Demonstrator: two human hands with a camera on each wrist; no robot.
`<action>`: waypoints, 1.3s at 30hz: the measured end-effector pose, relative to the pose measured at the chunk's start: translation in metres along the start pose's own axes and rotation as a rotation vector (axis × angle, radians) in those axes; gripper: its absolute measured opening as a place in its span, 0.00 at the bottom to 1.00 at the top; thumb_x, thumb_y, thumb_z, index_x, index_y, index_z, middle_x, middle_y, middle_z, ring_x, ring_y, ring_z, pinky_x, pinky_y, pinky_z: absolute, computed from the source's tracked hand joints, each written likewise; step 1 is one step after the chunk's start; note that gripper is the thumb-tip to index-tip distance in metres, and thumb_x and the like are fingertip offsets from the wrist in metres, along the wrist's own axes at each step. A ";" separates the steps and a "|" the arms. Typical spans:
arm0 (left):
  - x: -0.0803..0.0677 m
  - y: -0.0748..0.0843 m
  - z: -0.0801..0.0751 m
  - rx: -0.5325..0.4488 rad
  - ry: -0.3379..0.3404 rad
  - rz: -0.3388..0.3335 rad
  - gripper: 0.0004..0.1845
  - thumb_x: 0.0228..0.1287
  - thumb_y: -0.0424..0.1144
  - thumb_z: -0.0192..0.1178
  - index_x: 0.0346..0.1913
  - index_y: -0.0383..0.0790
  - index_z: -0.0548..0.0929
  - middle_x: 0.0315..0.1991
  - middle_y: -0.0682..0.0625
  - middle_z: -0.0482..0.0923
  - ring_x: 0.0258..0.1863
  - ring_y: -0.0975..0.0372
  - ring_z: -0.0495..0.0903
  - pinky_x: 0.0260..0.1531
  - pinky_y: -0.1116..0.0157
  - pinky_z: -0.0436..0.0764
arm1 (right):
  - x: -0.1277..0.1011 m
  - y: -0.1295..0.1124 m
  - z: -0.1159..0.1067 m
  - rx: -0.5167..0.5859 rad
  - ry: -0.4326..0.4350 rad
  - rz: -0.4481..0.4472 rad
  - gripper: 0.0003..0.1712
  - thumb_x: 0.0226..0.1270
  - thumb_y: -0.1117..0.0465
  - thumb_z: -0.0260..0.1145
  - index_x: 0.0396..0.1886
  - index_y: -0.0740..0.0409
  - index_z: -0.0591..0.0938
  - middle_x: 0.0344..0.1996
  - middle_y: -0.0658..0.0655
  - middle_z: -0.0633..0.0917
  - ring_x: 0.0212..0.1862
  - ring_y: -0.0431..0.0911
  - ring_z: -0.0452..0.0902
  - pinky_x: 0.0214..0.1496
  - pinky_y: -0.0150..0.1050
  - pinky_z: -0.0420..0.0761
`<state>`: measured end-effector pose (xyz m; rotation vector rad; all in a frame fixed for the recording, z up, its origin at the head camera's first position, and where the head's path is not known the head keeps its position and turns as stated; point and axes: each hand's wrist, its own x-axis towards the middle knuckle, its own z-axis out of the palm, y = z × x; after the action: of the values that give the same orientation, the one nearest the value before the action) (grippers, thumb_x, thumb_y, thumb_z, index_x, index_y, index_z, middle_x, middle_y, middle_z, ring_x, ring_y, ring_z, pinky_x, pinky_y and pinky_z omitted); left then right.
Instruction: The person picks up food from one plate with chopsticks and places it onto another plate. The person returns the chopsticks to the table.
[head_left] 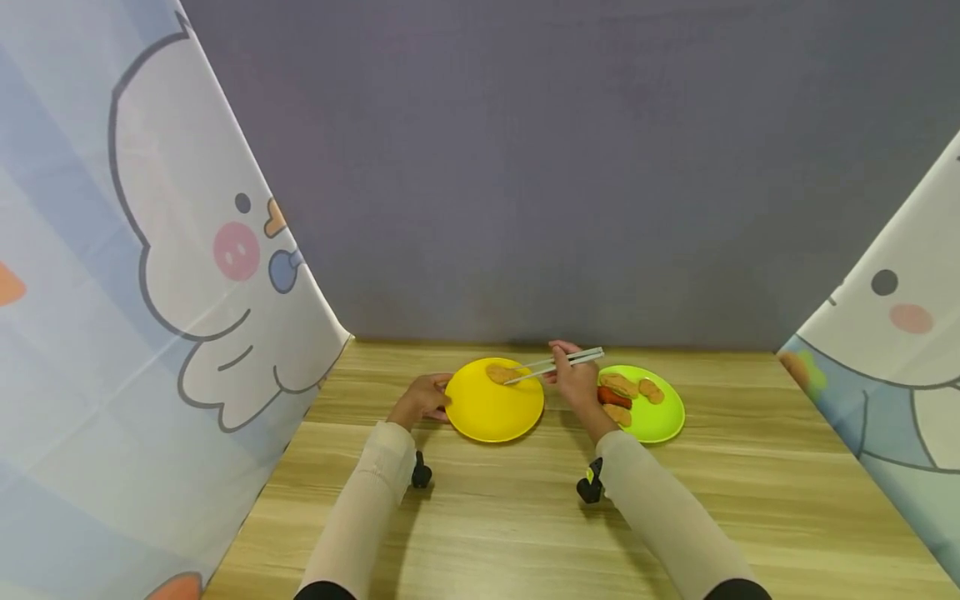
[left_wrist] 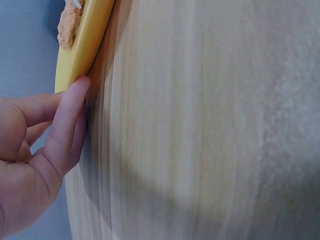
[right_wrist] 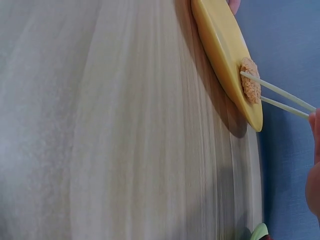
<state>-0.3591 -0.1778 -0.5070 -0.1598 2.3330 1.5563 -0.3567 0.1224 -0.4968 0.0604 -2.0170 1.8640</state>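
Observation:
My left hand point(head_left: 428, 396) holds the left rim of a yellow plate point(head_left: 487, 417), thumb and fingers at its edge in the left wrist view. On the plate's upper right part lies a golden-brown breaded piece point(right_wrist: 250, 80), like a fried chicken nugget. A pair of pale chopsticks point(head_left: 558, 367) is gripped in my right hand point(head_left: 576, 383), the tips spread and touching both sides of that piece. Right of this hand stands a green plate point(head_left: 660, 427) bearing several similar breaded pieces point(head_left: 651, 391) and a reddish sausage-like piece point(head_left: 615, 397), partly hidden by the hand.
Both plates stand on a wood-grain table point(head_left: 510, 525) close to the grey back wall point(head_left: 525, 183). Cartoon-printed cloth panels point(head_left: 202, 250) flank the table on the left and right. A dark wrist camera point(head_left: 589, 487) sits at each sleeve.

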 end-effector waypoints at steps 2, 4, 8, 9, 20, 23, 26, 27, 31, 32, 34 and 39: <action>0.000 0.001 0.000 -0.001 -0.001 -0.001 0.34 0.64 0.20 0.61 0.73 0.43 0.73 0.55 0.37 0.78 0.36 0.57 0.86 0.29 0.63 0.91 | 0.000 -0.001 0.000 0.026 0.020 0.007 0.16 0.78 0.61 0.61 0.53 0.67 0.85 0.37 0.74 0.80 0.22 0.51 0.87 0.23 0.38 0.88; -0.001 0.002 0.000 -0.001 -0.003 -0.002 0.34 0.65 0.20 0.61 0.73 0.44 0.73 0.55 0.36 0.78 0.36 0.57 0.86 0.29 0.63 0.91 | 0.000 -0.001 -0.001 0.047 0.029 0.013 0.16 0.78 0.61 0.61 0.54 0.68 0.85 0.40 0.78 0.79 0.23 0.53 0.88 0.23 0.37 0.88; -0.004 0.005 0.001 0.000 -0.006 -0.008 0.34 0.66 0.21 0.60 0.74 0.45 0.73 0.57 0.36 0.79 0.36 0.57 0.86 0.29 0.63 0.91 | 0.000 -0.001 -0.002 0.051 0.024 0.032 0.17 0.78 0.59 0.61 0.55 0.67 0.85 0.39 0.76 0.79 0.28 0.61 0.88 0.25 0.38 0.89; -0.004 0.004 0.001 0.000 -0.009 -0.007 0.34 0.66 0.20 0.60 0.74 0.44 0.73 0.57 0.36 0.78 0.36 0.57 0.86 0.29 0.63 0.91 | 0.000 -0.001 -0.002 0.047 0.023 0.039 0.17 0.78 0.59 0.61 0.55 0.67 0.85 0.38 0.75 0.79 0.30 0.63 0.88 0.26 0.38 0.89; -0.005 0.003 0.001 -0.003 -0.018 0.001 0.34 0.67 0.20 0.59 0.74 0.44 0.72 0.56 0.37 0.80 0.33 0.59 0.86 0.28 0.64 0.90 | -0.017 -0.039 -0.009 0.071 -0.004 0.058 0.17 0.77 0.66 0.59 0.55 0.76 0.82 0.25 0.50 0.79 0.33 0.71 0.86 0.35 0.55 0.89; -0.004 0.004 0.000 0.001 -0.016 -0.002 0.34 0.66 0.20 0.59 0.74 0.44 0.73 0.56 0.36 0.80 0.35 0.58 0.86 0.28 0.63 0.91 | -0.018 -0.039 -0.010 0.097 0.009 0.064 0.17 0.78 0.65 0.59 0.54 0.76 0.82 0.25 0.50 0.79 0.32 0.67 0.87 0.34 0.52 0.89; -0.004 0.005 0.000 0.006 -0.016 -0.006 0.34 0.66 0.20 0.60 0.74 0.44 0.73 0.56 0.36 0.79 0.36 0.58 0.86 0.29 0.63 0.91 | -0.016 -0.036 -0.012 0.139 0.014 0.078 0.17 0.77 0.64 0.60 0.54 0.75 0.83 0.26 0.50 0.80 0.29 0.61 0.88 0.31 0.46 0.90; -0.005 0.005 0.000 0.008 -0.016 -0.006 0.34 0.66 0.20 0.60 0.74 0.44 0.73 0.56 0.36 0.79 0.36 0.57 0.86 0.29 0.63 0.91 | -0.016 -0.036 -0.013 0.152 0.015 0.082 0.17 0.77 0.64 0.60 0.54 0.75 0.83 0.26 0.50 0.80 0.29 0.60 0.88 0.31 0.44 0.91; -0.005 0.005 0.000 0.005 -0.018 -0.007 0.34 0.66 0.20 0.60 0.74 0.44 0.72 0.56 0.36 0.79 0.36 0.57 0.86 0.29 0.63 0.91 | -0.018 -0.039 -0.016 0.172 0.012 0.093 0.18 0.77 0.64 0.60 0.55 0.75 0.82 0.27 0.50 0.81 0.30 0.62 0.88 0.31 0.43 0.91; -0.006 0.005 0.000 0.004 -0.018 -0.008 0.34 0.66 0.20 0.60 0.74 0.44 0.72 0.56 0.36 0.79 0.36 0.57 0.86 0.29 0.63 0.91 | -0.018 -0.040 -0.017 0.172 0.011 0.091 0.18 0.77 0.64 0.60 0.56 0.76 0.81 0.28 0.50 0.81 0.31 0.64 0.88 0.32 0.44 0.91; -0.007 0.006 0.000 0.002 -0.019 -0.008 0.34 0.66 0.20 0.60 0.74 0.44 0.72 0.56 0.36 0.79 0.36 0.56 0.87 0.29 0.63 0.91 | -0.019 -0.041 -0.018 0.170 0.011 0.089 0.19 0.78 0.64 0.59 0.56 0.76 0.81 0.28 0.49 0.80 0.30 0.62 0.88 0.32 0.43 0.91; -0.007 0.006 -0.001 0.004 -0.022 -0.004 0.34 0.66 0.20 0.59 0.74 0.43 0.72 0.55 0.36 0.79 0.36 0.56 0.87 0.29 0.63 0.91 | -0.014 -0.031 -0.022 0.205 0.012 0.076 0.19 0.78 0.64 0.58 0.57 0.77 0.80 0.28 0.49 0.81 0.24 0.49 0.88 0.30 0.40 0.90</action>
<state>-0.3542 -0.1769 -0.4987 -0.1454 2.3174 1.5433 -0.3287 0.1372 -0.4712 0.0283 -1.8372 2.1080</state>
